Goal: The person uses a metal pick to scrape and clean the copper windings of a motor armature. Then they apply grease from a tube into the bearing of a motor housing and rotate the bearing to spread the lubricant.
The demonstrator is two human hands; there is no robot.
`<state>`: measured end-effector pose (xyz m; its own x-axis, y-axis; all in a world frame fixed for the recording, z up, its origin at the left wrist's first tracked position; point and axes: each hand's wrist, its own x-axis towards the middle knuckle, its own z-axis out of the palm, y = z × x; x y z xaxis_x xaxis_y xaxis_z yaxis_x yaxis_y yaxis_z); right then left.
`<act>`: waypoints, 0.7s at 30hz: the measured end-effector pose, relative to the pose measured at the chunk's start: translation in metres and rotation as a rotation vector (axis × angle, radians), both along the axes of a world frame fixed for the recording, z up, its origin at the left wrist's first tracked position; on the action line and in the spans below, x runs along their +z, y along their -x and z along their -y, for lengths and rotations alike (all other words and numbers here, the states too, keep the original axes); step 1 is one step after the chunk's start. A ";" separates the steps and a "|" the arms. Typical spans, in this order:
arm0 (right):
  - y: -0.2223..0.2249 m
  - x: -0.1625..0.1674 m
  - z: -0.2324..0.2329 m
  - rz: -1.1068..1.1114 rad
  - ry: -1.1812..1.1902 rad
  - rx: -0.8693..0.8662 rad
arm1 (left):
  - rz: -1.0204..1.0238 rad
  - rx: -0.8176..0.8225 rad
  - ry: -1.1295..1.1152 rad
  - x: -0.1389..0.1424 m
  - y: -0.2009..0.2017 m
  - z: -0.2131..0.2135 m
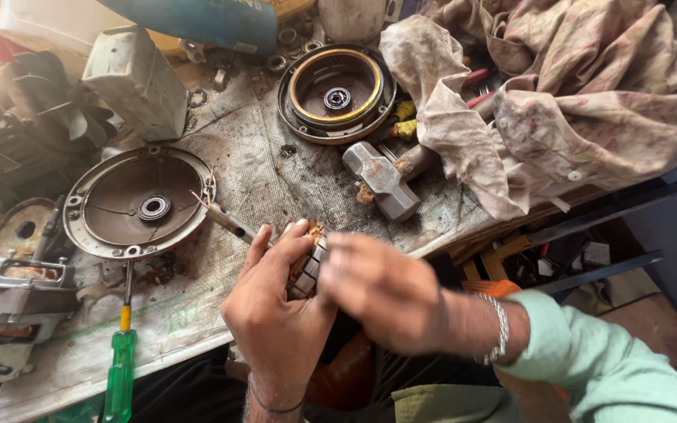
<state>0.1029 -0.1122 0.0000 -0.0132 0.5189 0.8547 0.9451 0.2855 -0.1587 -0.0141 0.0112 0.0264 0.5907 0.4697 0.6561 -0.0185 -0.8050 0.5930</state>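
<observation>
Both hands clamp a motor core (pixel 310 262) at the workbench's (pixel 276 188) front edge: left hand (pixel 276 301) cupping it, right hand (pixel 381 290) wrapped over, blurred. Green screwdriver (pixel 121 368) lies near the front-left corner.

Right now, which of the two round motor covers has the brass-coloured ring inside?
The far cover, at the bench's back beside the cloth. It has a brass-coloured ring inside its rim; the near cover, left of the hands, is plain grey.

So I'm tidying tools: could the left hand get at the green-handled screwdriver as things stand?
Probably not yet: the left hand is wrapped around the motor core. The screwdriver itself lies uncovered at the bench edge, nothing between.
</observation>
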 end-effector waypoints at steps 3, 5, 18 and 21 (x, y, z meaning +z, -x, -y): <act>-0.001 -0.004 -0.002 -0.057 -0.031 0.006 | -0.004 0.017 -0.013 0.000 0.001 0.000; 0.000 -0.006 0.000 -0.097 -0.011 -0.021 | 0.001 0.014 -0.021 0.000 0.002 0.001; -0.005 -0.006 0.001 -0.160 0.001 -0.129 | 0.050 0.018 -0.034 -0.004 -0.002 0.003; -0.005 -0.003 0.002 -0.057 -0.014 -0.004 | 0.059 -0.086 -0.025 -0.006 -0.002 -0.001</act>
